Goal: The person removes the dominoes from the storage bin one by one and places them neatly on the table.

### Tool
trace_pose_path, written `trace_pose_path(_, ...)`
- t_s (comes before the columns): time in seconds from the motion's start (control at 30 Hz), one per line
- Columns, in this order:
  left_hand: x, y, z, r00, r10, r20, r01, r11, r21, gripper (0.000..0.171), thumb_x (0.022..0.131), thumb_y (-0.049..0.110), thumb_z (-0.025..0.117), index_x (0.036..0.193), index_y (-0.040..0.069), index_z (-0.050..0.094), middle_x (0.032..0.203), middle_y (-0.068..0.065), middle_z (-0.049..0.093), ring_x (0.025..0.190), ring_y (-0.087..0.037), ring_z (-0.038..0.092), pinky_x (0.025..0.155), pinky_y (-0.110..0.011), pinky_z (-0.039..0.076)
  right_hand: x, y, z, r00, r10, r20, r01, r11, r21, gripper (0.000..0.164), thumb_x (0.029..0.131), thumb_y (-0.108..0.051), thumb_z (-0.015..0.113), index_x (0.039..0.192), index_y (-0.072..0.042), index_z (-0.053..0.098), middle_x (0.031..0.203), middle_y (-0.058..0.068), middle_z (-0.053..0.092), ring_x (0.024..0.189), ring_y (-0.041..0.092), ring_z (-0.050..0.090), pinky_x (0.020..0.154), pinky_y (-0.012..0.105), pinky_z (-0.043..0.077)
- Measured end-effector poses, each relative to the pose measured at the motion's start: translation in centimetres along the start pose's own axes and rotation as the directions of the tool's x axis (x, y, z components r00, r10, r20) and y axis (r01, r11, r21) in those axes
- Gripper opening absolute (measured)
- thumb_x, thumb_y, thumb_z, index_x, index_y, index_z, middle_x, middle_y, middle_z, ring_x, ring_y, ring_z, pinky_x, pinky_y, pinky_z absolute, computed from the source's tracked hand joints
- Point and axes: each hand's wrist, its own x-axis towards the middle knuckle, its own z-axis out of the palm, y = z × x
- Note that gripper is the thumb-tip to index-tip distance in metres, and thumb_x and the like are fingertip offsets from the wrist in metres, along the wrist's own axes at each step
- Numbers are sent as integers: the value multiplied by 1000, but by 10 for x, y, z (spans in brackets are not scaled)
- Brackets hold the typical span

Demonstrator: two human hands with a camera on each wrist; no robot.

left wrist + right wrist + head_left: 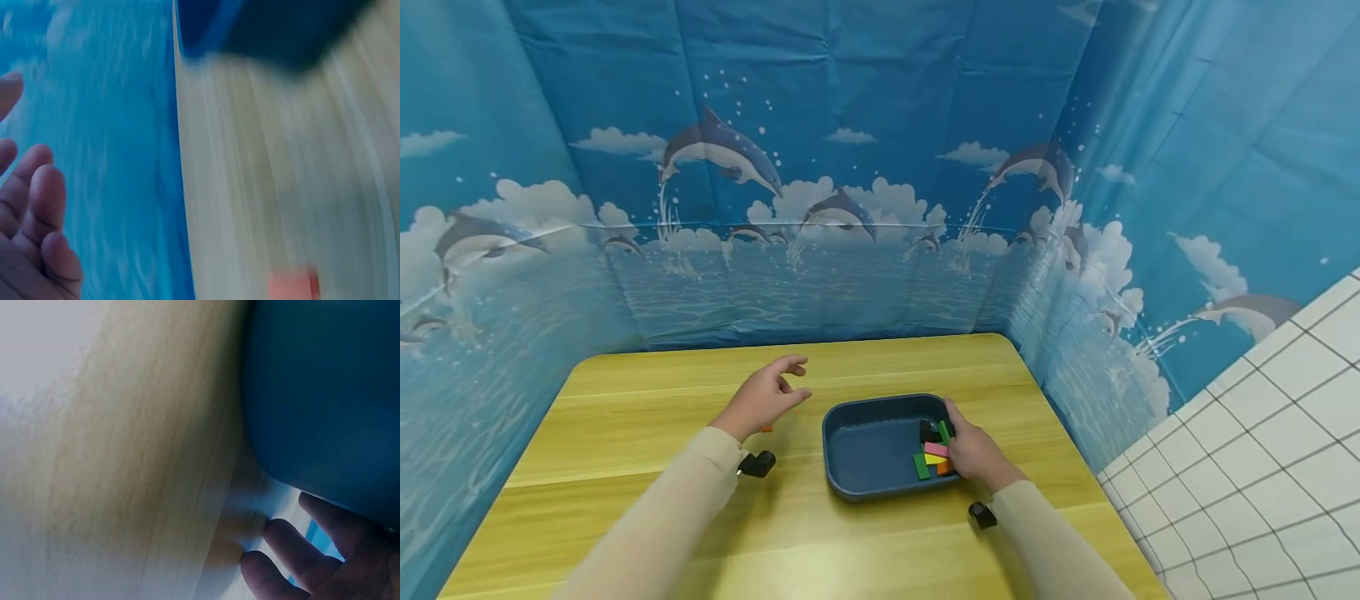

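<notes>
Yellow wood-grain covers the surface (820, 546), whose near edge falls outside the head view. Nearer its right edge than its left, the right grip (979, 454) holds the right end of a dark blue rectangular tray (868, 454); the right wrist view is dim, so how firmly the fingers press is hard to tell. Gathered in that end lie an orange block (946, 468), a green block (921, 467), a yellow block (932, 459), a pink block (936, 449), a black block (927, 431) and a second green block (943, 430). Between the tray and the surface's left edge sits a loose orange block (289, 285). Just beyond it, the left grip (762, 404) has loosely bent fingers, thumb apart, holding nothing. Work with the blocks seems well along but incomplete: most visible ones are inside, at least one outside. Past the far edge hangs a dolphin-print curtain (850, 287).
</notes>
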Motion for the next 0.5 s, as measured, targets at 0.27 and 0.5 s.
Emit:
trace_pose_path(0.27,26,65,65,965,98,242,-116,991,61,62,100,38,73,157,26,50,146,-2,62,105,-17,66,90,-38,58,0,2,0,1000,5,6,-5,1000,12,75,102,-2,45,170,-11,15,117,25,73,76,26,59,81,46,54)
trace_pose_path(0.5,50,86,117,939,67,338,-121,982,142,66,98,42,75,156,21,51,144,-1,65,118,-19,68,101,-40,57,1,0,1,1000,13,7,-13,1000,10,75,102,-3,45,170,-12,16,128,25,69,85,27,63,86,48,54)
